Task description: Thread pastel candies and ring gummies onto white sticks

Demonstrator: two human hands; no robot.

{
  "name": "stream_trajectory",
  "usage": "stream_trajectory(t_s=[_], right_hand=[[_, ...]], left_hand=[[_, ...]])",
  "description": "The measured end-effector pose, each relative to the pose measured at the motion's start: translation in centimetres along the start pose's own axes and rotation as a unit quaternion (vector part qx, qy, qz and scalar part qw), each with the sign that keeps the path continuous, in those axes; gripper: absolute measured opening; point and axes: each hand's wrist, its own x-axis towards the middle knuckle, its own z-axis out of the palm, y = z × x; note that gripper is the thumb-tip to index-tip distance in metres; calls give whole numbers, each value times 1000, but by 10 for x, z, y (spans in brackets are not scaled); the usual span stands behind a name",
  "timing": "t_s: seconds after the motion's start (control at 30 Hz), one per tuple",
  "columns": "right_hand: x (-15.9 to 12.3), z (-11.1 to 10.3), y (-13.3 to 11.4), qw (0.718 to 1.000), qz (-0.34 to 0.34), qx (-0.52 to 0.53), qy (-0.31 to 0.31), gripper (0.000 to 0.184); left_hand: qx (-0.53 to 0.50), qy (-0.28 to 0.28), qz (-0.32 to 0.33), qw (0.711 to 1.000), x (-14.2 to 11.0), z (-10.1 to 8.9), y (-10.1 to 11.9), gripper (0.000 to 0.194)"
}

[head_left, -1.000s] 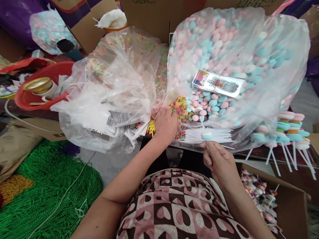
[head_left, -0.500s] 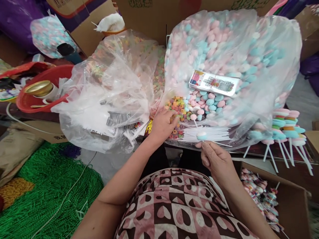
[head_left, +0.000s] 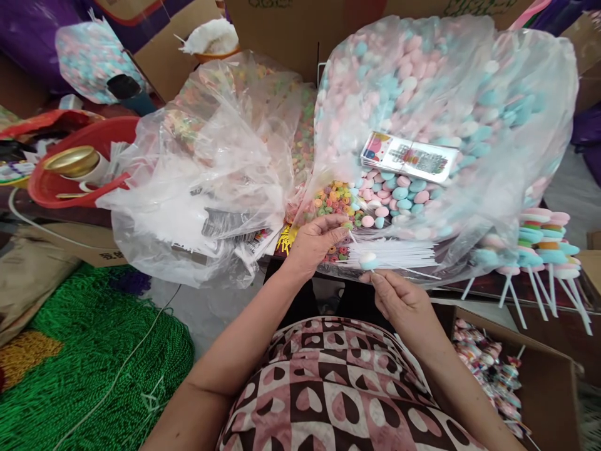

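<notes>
My left hand [head_left: 320, 241] pinches a small green gummy ring [head_left: 347, 226] between thumb and fingers, close to the tip of a white stick [head_left: 354, 238]. That stick runs through a blue-and-white marshmallow [head_left: 369, 260]. Below the marshmallow, my right hand [head_left: 399, 297] is closed on the stick's lower end. Just beyond my left hand lies a pile of ring gummies [head_left: 335, 195] in orange, yellow, green and red. Pink and blue marshmallows [head_left: 399, 194] spill from a large clear bag [head_left: 451, 81] beside them. A bundle of white sticks [head_left: 399, 253] lies behind my right hand.
Finished marshmallow skewers [head_left: 544, 241] overhang the table's right edge. An open cardboard box [head_left: 554, 388] below holds wrapped sweets [head_left: 491, 369]. Printed wrappers [head_left: 408, 156] lie on the marshmallow bag. To the left are crumpled plastic bags [head_left: 188, 188], a red basin [head_left: 42, 188] and green cord [head_left: 117, 338].
My left hand has lifted from the gummy pile with a green ring and moved right towards the stick tip. My right hand has shifted slightly left with the skewered marshmallow.
</notes>
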Motion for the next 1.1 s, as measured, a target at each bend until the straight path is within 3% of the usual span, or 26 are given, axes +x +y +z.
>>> stream_trajectory(t_s=[0.2, 0.33, 0.43, 0.6, 0.77, 0.87, 0.97, 1.03, 1.1], right_hand=[[-3, 5, -2, 1000, -2, 19, 21, 40], [-4, 1, -1, 999, 16, 40, -13, 39], [-5, -3, 1, 997, 38, 63, -35, 38], [-3, 4, 2, 998, 11, 54, 11, 37], [6, 9, 9, 998, -7, 42, 35, 39], [13, 4, 13, 995, 5, 94, 39, 38], [14, -5, 10, 980, -1, 185, 69, 33], [12, -11, 5, 970, -18, 222, 101, 29], [10, -15, 2, 965, -27, 230, 124, 27]], left_hand=[[104, 15, 85, 991, -7, 3, -6, 23], [77, -5, 36, 996, -8, 4, -10, 25], [84, -27, 36, 995, -8, 4, -13, 23], [154, -23, 88, 984, -19, 12, -20, 19], [269, -70, 165, 946, -36, 21, -20, 23], [266, -101, 163, 945, -35, 21, -14, 26], [279, -58, 170, 943, -18, 17, -5, 28], [373, -30, 210, 903, 0, 17, 1, 25], [516, -43, 238, 822, 18, 21, 4, 24]])
